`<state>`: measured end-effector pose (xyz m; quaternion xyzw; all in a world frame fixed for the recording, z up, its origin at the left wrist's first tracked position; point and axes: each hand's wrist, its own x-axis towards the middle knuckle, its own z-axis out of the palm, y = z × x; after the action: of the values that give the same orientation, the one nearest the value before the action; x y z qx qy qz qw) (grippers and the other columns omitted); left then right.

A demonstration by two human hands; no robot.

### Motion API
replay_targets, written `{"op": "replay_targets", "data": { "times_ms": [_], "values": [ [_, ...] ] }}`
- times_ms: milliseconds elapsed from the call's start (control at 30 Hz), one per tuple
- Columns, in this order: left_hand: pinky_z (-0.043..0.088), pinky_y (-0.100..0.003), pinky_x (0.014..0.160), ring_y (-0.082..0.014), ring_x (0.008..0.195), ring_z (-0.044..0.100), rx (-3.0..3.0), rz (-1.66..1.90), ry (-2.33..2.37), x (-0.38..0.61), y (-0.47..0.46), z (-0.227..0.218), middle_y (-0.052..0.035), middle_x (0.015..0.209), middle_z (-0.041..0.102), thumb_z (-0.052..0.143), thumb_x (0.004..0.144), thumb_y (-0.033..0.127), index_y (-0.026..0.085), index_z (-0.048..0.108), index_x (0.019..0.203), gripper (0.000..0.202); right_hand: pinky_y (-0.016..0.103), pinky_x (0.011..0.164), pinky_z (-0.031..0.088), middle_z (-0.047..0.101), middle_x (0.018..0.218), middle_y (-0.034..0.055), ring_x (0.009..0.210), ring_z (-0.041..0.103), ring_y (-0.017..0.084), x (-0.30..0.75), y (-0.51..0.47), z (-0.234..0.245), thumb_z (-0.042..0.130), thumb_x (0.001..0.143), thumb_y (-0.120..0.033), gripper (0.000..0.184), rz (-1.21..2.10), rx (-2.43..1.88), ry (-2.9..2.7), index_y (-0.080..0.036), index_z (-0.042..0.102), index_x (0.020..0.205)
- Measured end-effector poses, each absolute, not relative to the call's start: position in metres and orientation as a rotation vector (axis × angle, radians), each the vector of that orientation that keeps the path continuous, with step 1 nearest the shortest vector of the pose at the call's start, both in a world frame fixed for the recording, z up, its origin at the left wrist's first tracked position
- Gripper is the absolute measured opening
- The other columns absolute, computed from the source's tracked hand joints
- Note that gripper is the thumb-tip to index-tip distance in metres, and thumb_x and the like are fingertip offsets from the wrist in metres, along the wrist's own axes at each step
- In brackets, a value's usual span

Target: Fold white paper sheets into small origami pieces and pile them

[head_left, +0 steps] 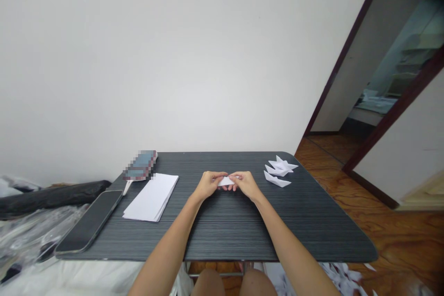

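Observation:
My left hand [209, 184] and my right hand [244, 183] meet over the middle of the dark striped table [225, 231]. Both pinch a small folded white paper piece [227, 181] between their fingertips, just above the tabletop. A stack of white paper sheets [151, 197] lies to the left of my left hand. A few finished folded paper shapes [279, 172] lie to the right of my right hand, near the table's far right corner.
A dark phone [90, 222] lies at the table's left front edge. A pixelated small object [140, 165] sits at the back left. Plastic wrap and a dark roll lie left of the table. Paper scraps [342, 277] litter the wooden floor on the right, by an open doorway.

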<state>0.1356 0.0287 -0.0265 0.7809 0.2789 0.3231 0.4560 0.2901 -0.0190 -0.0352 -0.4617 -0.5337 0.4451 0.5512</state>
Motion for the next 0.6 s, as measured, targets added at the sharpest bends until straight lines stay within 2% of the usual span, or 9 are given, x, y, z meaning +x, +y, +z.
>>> {"op": "replay_targets", "data": {
  "times_ms": [167,267,433,600],
  "values": [
    [0.038,-0.018,0.037,-0.0147,0.045,0.059,1.75,0.789,0.649,0.133,0.034,-0.029,-0.0058,0.056,0.062,0.04,0.079,0.034,0.007,0.041,0.117,0.047,0.02,0.031,0.037,0.06,0.046,0.0051,0.039,0.058,0.017,0.292,-0.021,-0.032,0.054,0.066,-0.042,0.037,1.152,-1.106,-1.203,-0.007,0.057,0.077],
    [0.034,-0.016,0.034,-0.0137,0.043,0.058,1.703,0.824,0.668,0.133,0.032,-0.026,-0.0052,0.055,0.062,0.05,0.073,0.034,0.006,0.032,0.123,0.06,0.019,0.03,0.037,0.058,0.042,0.004,0.036,0.056,0.016,0.291,-0.021,-0.032,0.055,0.065,-0.041,0.035,1.103,-1.122,-1.152,-0.007,0.056,0.077],
    [0.035,-0.015,0.036,-0.0083,0.039,0.051,1.762,0.815,0.66,0.135,0.026,-0.021,-0.0026,0.055,0.062,0.063,0.062,0.028,0.008,0.032,0.123,0.072,0.02,0.031,0.038,0.057,0.041,0.002,0.036,0.056,0.016,0.286,-0.021,-0.034,0.059,0.061,-0.039,0.034,1.1,-1.109,-1.154,-0.009,0.055,0.077],
    [0.035,-0.015,0.038,-0.0076,0.04,0.05,1.809,0.778,0.668,0.136,0.023,-0.023,-0.0013,0.052,0.061,0.061,0.065,0.03,0.01,0.034,0.123,0.067,0.017,0.029,0.027,0.052,0.036,-0.004,0.028,0.045,0.008,0.284,-0.021,-0.037,0.062,0.058,-0.031,0.027,1.081,-1.134,-1.286,-0.011,0.056,0.075]
  ]
}}
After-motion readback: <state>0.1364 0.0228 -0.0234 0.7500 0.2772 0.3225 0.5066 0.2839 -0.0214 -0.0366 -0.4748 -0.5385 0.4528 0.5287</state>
